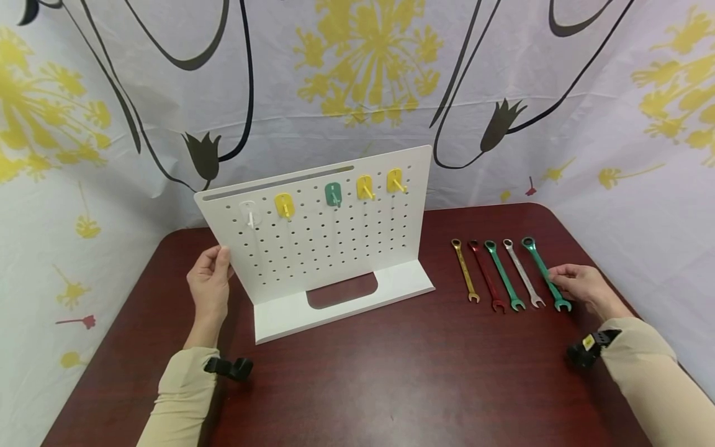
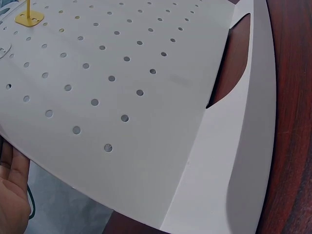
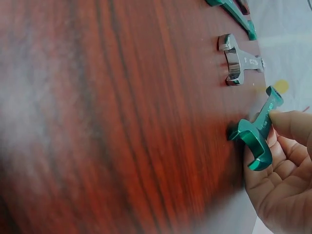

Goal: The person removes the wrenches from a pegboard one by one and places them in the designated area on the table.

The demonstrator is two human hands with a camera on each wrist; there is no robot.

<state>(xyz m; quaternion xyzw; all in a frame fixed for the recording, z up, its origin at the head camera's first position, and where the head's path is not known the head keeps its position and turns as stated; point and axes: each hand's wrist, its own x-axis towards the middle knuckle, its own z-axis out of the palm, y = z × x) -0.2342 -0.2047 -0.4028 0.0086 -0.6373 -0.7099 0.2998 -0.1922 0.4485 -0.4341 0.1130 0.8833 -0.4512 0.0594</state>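
Observation:
A white pegboard stand (image 1: 335, 242) stands on the table with several hooks along its top: a white hook (image 1: 251, 215), yellow hooks (image 1: 365, 187) and a green hook (image 1: 333, 195). My left hand (image 1: 209, 282) holds the board's left edge, thumb in front and fingers partly hidden behind. On the right, my right hand (image 1: 583, 287) pinches the shaft of the rightmost green wrench (image 3: 256, 141), whose open end points toward me. Beside it lie a silver wrench (image 1: 523, 273), another green wrench (image 1: 504, 275), a red wrench (image 1: 486, 275) and a gold wrench (image 1: 465, 270).
The dark red wood table (image 1: 391, 379) stretches in front of the board. Behind it hangs a white curtain (image 1: 268, 81) with yellow and grey flower prints. The board's base has a cutout (image 1: 342, 290).

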